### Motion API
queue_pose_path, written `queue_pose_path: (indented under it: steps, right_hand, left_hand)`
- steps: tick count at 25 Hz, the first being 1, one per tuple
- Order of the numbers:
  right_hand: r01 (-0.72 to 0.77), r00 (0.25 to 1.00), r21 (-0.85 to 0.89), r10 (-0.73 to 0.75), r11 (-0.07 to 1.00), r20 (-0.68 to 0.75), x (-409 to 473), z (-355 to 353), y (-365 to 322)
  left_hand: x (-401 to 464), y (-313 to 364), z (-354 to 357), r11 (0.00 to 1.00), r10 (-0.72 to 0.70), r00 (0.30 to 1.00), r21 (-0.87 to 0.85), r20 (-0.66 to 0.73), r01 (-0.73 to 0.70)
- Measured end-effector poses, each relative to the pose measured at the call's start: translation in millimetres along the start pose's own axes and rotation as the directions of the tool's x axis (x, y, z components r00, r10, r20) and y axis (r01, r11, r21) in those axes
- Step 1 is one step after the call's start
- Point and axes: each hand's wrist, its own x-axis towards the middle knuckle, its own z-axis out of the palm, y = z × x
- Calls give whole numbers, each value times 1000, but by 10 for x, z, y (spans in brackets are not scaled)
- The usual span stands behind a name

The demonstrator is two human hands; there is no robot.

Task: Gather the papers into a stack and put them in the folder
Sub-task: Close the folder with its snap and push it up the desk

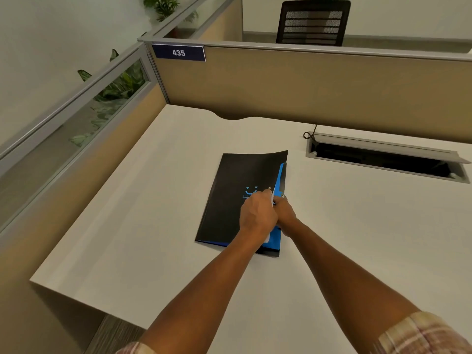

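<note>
We see the folder (229,200) lying on the surface (127,226), its black cover nearly shut, the far corner of the cover curling up just beyond the fingers. Both hands meet at the folder's open right edge. The left hand (258,215) rests on the cover with its fingers (264,194) curled closed around the white edge of the papers (271,198), which stand out from the opening right at the fingertips. The right hand (284,213) lies just behind and right of the left; its fingers are hidden under the cover and behind the left hand, so we cannot tell whether they grip anything. A blue inner sheet (281,175) shows beyond the fingers and again below the left wrist.

We judge the papers mostly inside, with the last push and the closing still to come. Risks from here:

- The stack may buckle or crease — the left grip is at one point on the edge, and a push there could fold the sheets against the spine.
- Sheets could fan apart or snag on the blue sheet if they enter askew.
- The folder may slide on the smooth surface, since little beyond the left hand appears to weigh it down.
- The curling cover may spring open once released — letting loose sheets slip back out.
</note>
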Motion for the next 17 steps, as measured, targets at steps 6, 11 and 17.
queue_pose_path:
  steps: [6,11,17]
  right_hand:
    - [-53,983,-144,26,988,-181,94,-195,189]
    - [-28,971,-193,-20,981,-239,80,-363,316]
    - [31,944,-190,-91,981,-317,26,-419,341]
  left_hand:
    - [34,77,145,998,-40,994,61,99,35]
    - [25,42,305,997,15,994,78,109,-24]
    - [181,-310,433,983,137,984,109,116,-150]
